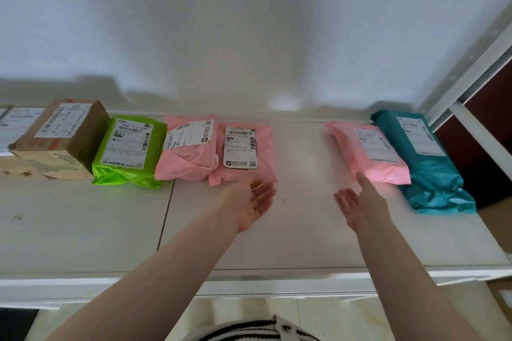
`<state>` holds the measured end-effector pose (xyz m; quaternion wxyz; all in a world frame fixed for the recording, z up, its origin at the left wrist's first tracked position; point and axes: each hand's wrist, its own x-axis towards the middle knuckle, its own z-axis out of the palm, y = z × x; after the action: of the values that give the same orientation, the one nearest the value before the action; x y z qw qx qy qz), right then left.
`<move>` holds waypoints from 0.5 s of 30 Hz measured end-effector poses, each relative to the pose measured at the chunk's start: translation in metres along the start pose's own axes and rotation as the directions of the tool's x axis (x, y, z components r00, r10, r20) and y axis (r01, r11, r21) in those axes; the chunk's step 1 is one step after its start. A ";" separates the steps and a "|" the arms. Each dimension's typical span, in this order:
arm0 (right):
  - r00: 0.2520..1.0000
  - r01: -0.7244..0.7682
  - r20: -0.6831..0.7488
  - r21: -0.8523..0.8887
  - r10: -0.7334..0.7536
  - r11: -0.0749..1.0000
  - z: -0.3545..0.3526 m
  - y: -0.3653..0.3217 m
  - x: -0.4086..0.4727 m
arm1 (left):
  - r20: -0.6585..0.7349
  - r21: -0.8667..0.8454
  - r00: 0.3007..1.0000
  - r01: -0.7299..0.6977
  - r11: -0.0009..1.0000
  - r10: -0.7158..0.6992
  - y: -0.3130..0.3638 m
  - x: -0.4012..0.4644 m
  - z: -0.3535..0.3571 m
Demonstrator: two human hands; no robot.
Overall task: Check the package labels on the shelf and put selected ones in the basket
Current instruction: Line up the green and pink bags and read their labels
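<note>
A row of labelled packages lies on the white shelf (299, 235). From left to right: a brown cardboard box (59, 138), a green bag (128, 151), two pink bags (188, 152) (246, 153), then a gap, another pink bag (368, 151) and a teal bag (426, 163). My left hand (253, 203) is open, palm facing inward, just below the middle pink bag. My right hand (357, 205) is open too, its fingertips touching the front edge of the right pink bag. No basket is in view.
More boxes (16, 122) sit at the far left edge. A white shelf post (471, 86) rises at the right, with a dark panel (482, 133) behind it. The white wall (249, 22) backs the shelf. Bare shelf lies between the two pink bags.
</note>
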<state>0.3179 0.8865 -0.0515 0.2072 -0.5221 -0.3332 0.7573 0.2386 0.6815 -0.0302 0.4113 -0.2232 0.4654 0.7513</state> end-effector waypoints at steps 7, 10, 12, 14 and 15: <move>0.998 -0.060 0.028 -0.001 0.060 0.998 0.000 -0.032 0.032 | 0.036 -0.003 0.999 0.009 1.000 -0.009 -0.002 -0.002 0.011; 0.999 -0.020 0.033 -0.028 0.021 0.999 0.001 -0.031 0.045 | 0.033 -0.006 0.999 0.001 1.000 0.000 -0.001 -0.002 0.010; 0.998 0.006 0.055 -0.005 -0.005 1.000 0.003 -0.028 0.044 | 0.037 -0.007 0.999 -0.011 1.000 0.012 0.000 -0.002 0.009; 0.994 0.017 0.108 0.011 -0.018 1.000 0.008 -0.022 0.033 | 0.048 -0.005 0.998 -0.034 0.999 0.034 0.002 -0.002 0.010; 0.989 0.020 0.147 0.019 -0.022 1.000 0.012 -0.018 0.025 | 0.057 0.000 0.997 -0.048 0.999 0.048 0.002 -0.002 0.011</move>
<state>0.2973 0.9120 -0.0524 0.1944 -0.4593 -0.3465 0.7944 0.2384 0.6893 -0.0225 0.4062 -0.1902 0.4592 0.7668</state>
